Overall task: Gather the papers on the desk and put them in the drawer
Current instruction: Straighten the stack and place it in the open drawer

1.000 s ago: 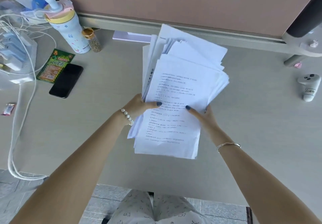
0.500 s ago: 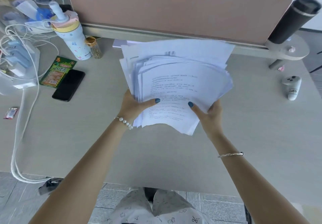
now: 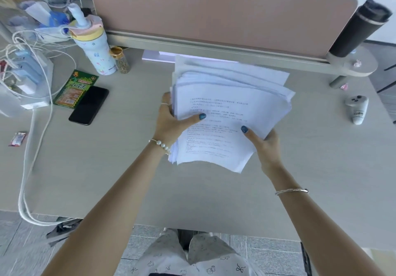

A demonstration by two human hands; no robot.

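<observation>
A: Where is the thick, uneven stack of white printed papers (image 3: 231, 112)?

B: Above the pale grey desk (image 3: 310, 168), clamped between both hands — the left hand (image 3: 171, 121) closed on its left edge, the right hand (image 3: 264, 141) gripping the lower right corner.

A: Which step is in hand?

B: Gathering seems finished, though the far edges are blurred. The sheets should be squared next — no drawer is seen yet.
</observation>
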